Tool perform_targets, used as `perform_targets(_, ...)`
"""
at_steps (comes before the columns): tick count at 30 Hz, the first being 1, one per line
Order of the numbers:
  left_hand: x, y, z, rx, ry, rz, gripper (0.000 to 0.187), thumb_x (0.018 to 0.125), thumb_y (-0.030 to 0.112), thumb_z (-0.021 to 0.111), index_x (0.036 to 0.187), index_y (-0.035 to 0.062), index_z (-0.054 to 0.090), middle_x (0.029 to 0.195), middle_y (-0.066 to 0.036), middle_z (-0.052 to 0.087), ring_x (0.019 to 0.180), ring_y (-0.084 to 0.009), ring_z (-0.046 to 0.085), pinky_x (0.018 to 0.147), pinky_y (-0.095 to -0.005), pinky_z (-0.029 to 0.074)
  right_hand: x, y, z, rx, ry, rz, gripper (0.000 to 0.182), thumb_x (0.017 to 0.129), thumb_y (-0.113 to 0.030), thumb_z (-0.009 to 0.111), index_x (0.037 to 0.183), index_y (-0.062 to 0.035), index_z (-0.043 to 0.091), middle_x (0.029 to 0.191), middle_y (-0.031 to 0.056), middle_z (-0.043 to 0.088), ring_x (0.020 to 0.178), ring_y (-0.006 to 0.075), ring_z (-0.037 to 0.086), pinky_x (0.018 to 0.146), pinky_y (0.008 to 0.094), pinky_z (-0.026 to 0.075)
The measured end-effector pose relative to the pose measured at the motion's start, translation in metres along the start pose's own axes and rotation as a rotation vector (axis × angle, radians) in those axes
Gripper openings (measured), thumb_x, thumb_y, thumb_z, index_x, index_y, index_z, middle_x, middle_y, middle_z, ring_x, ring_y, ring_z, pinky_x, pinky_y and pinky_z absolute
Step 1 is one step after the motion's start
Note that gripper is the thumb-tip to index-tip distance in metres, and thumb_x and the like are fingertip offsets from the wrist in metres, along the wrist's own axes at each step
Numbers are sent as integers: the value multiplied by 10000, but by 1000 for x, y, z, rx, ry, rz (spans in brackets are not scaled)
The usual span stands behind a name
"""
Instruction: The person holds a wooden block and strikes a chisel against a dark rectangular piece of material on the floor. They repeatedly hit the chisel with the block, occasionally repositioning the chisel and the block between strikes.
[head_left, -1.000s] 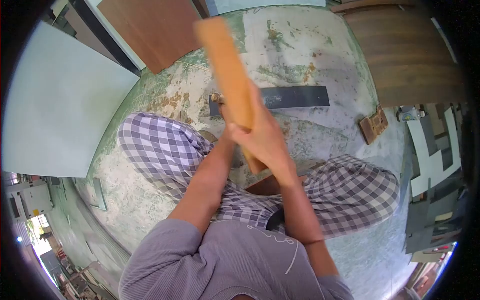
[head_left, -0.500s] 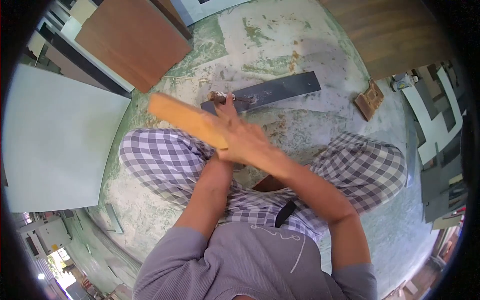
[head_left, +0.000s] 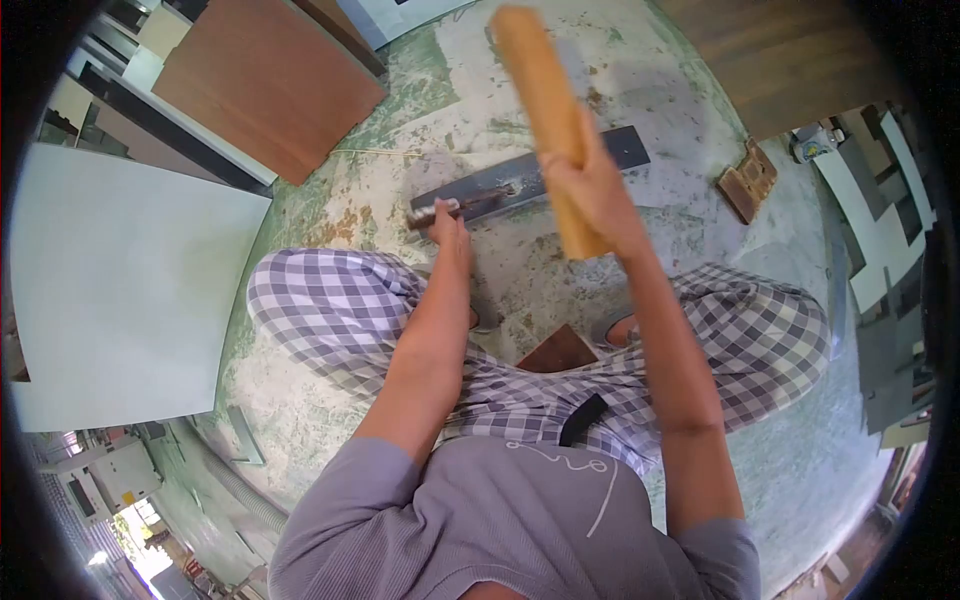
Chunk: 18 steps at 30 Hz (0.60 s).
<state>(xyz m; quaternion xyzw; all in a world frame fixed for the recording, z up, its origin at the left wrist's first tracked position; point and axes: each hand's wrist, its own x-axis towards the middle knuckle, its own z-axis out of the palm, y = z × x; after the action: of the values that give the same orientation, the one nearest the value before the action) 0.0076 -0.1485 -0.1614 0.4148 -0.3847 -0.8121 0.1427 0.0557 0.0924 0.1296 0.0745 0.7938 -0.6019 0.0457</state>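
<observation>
Wooden block raised over a dark board on the floor.
On the worn floor (head_left: 400, 135) lies the long dark board (head_left: 625, 150), flat between the knees and the far panels, probably for steady support within reach of both hands. Above its right part, the right hand (head_left: 592, 195) has its fingers wrapped around the orange-brown wooden block (head_left: 540, 85) near the lower end, likely to leave the longer, blurred end free to swing. The slim handled tool (head_left: 432, 214) slants low over the board; the left hand (head_left: 448, 230) curls its fingers at the handle, apparently to steady it, their exact spacing unclear.
</observation>
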Motion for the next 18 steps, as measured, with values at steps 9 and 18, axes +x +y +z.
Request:
perform_targets(9,23,-10,1,-189,190,-258,332,899,253,632,1089,13,503,1027,-110,592,928,-261,583,825,-413,487,1,-4,-47,49,335,-22,832,817,-385,591,1465,-41,199,1386,216,408,1238,301,457,1013,351,358)
perform_targets(18,-54,56,87,492,-409,511,363,850,146,671,1111,-38,496,972,-99,608,860,-169,582,760,-302,473,-5,5,-46,60,354,-23,842,811,-382,601,1468,-51,190,1372,216,425,1220,298,475,1008,357,366)
